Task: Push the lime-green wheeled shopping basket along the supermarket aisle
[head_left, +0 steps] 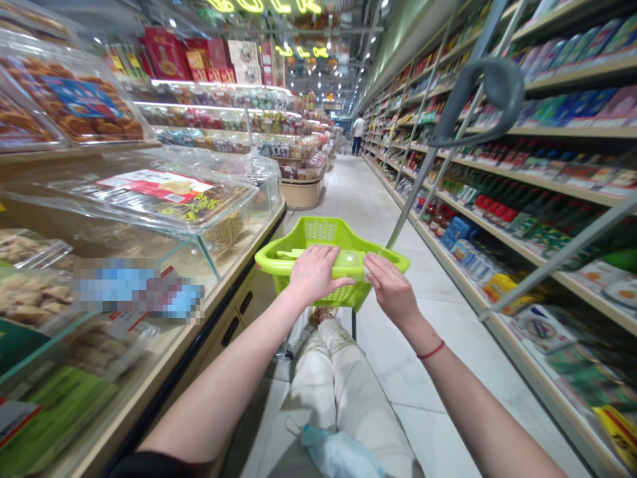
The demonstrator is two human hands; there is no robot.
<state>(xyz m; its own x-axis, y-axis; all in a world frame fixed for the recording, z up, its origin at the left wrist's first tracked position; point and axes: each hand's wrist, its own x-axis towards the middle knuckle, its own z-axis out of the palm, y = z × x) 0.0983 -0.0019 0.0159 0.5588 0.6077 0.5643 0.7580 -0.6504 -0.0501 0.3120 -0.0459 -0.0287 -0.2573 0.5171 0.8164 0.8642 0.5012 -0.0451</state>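
A bright green plastic shopping cart (269, 257) stands right in front of me, its basket wall perforated at the far side. My left hand (312, 272) lies over the near handle bar, fingers curled across the top and thumb pointing right. At the handle's right end, my right hand (391, 287) has its fingers closed over the bar. Something small and white shows at its fingertips, too little to name. A red string bracelet (430, 350) circles my right wrist. Low in the view, a light blue face mask (341, 451) hangs in front of my trousers.
On the left runs a wooden display counter (219, 287) with clear food boxes (164, 189). Tall grocery shelves (547, 192) line the right, with a grey handle on a slanted rail (438, 133). A tiled aisle (343, 179) leads ahead to a distant person (357, 133).
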